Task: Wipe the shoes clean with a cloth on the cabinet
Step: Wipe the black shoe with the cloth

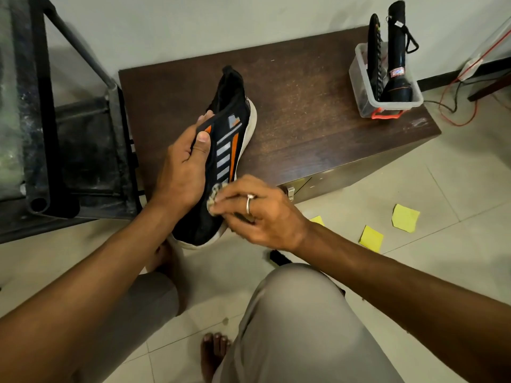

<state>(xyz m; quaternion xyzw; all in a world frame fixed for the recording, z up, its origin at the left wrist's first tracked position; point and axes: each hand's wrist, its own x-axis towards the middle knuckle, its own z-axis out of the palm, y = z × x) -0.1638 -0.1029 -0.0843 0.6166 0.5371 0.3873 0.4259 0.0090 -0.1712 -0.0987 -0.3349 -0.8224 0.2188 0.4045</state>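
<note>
I see the shoe [229,134] held up on its edge over the near left corner of the cabinet [304,106]. Its long axis runs near to far: toe towards me, heel far and leaning a little right. The white sole faces right and the striped side faces up at the camera.

My left hand [179,172] is on the left of the shoe at mid-length. It is wrapped round the upper, with the thumb lying across the striped side and the other fingers hidden behind it. That grip is firm and closed on the shoe.

My right hand [260,214] comes in from the right and is the nearer one to the toe. Its fingers are bunched on the cloth [214,197], pressing it against the side just below the stripes. Most of the cloth is hidden under the fingers.

I judge the wipe should follow the long axis, either far along the stripes or near to the toe, while the left hand steadies the shoe. I see no second shoe.
</note>
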